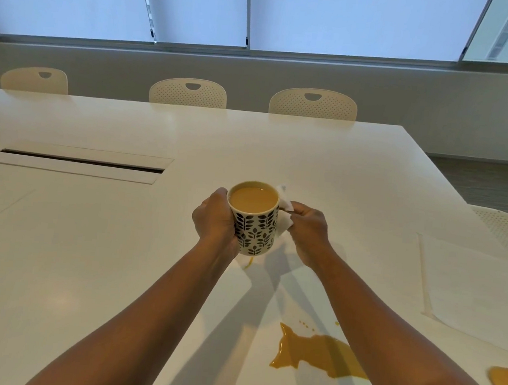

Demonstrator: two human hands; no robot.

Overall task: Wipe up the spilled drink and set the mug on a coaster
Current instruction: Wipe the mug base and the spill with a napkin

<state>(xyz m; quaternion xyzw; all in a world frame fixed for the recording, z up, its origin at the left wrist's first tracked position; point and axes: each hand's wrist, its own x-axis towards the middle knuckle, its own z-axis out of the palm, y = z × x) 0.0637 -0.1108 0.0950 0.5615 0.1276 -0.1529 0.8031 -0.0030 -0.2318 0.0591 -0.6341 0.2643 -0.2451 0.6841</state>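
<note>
Above the table [87,238], left hand [216,219] holds mug [256,223] upright, mouth up.

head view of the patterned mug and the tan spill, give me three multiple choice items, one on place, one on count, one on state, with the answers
1. Where is the tan puddle of spilled drink?
A. under the mug
B. on the white table, near edge, under the right forearm
C. on the floor

2. How many cream perforated chair backs stand along the table's far side?
A. one
B. three
C. five

3. What state is the white mug with black leaf pattern in?
A. tipped over and empty
B. standing on a coaster
C. held upright, nearly full

Answers:
1 B, the puddle lies close to the camera.
2 B, three backs show past the far edge.
3 C, the left hand grips it; the right hand presses a white tissue to its side.
</note>
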